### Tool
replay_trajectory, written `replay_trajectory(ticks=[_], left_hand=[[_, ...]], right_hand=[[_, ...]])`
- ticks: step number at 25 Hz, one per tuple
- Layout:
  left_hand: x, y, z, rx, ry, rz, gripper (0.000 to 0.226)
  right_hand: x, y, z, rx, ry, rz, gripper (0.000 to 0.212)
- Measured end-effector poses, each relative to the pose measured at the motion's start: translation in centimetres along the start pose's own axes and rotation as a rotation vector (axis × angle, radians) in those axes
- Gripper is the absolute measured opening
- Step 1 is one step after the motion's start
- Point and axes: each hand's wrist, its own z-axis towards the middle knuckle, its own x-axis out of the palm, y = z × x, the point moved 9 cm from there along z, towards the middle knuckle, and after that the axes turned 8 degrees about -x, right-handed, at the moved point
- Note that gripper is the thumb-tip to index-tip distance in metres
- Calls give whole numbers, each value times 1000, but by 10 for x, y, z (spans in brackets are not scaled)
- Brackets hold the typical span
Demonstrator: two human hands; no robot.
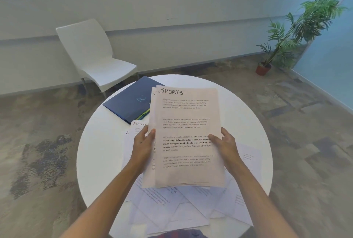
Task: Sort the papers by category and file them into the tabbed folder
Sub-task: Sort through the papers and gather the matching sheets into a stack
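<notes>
Papers (186, 134) upright, SPORTS heading topmost, gripped by left hand (143, 147) and right hand (225, 145).

Stack of papers (186, 138) covers most of the loose sheets (172, 207) under it and the folder's (131, 100) near corner. FINANCE heading (140, 123) cut off by the stack. Body text too small to read. Both forearms run off the bottom edge.

Beyond my fingers (150, 134), the dark blue tabbed folder (131, 100) lies closed on the round white table (238, 111). Loose white printed sheets (172, 209) cover the tabletop beneath my wrists. Bare table lies open right of my fingers.
</notes>
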Motion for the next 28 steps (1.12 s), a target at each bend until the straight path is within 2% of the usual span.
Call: replay_trajectory(ticks=[8,11,14,21,28], left_hand=[[-6,9,2,-31,-27,15,23],[1,20,4,-159,102,-65,28],[12,33,1,-223,254,-4,28],[21,40,4,-200,242,60,24],[28,22,2,-84,230,111,23]], right_hand=[[-3,-2,-4,9,-7,6,27],[-2,0,-5,17,-12,30,27],[3,2,-6,31,16,54,25],[18,-5,-13,101,137,-33,28],[13,8,-12,-55,-30,-120,22]])
